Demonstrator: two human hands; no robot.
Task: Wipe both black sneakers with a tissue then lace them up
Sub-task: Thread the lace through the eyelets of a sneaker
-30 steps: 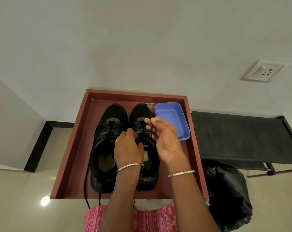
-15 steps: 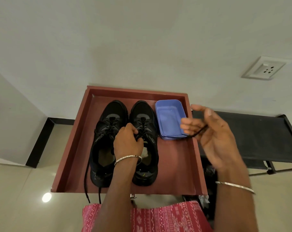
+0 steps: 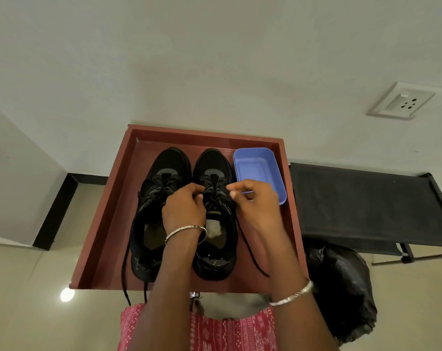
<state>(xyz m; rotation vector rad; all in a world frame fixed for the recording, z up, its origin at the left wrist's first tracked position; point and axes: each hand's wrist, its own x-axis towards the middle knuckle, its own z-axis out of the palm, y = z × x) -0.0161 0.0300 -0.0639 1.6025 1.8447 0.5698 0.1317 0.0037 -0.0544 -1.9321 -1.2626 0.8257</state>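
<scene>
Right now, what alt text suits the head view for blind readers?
A left hand and right hand pinch the lace of the right-side black sneaker, which holds a tissue; it stands beside the left-side sneaker and a blue tub in a reddish-brown tray.

Within the tray [image 3: 113, 224], the middle is taken up by the left sneaker [image 3: 164, 171] and the right sneaker [image 3: 212, 165], set side by side, and the far right corner by a blue tub [image 3: 259, 171] just beside the right sneaker. Bare floor is left along the tray's left wall and in its near right corner, where a loose lace [image 3: 250, 252] is trailed.
</scene>
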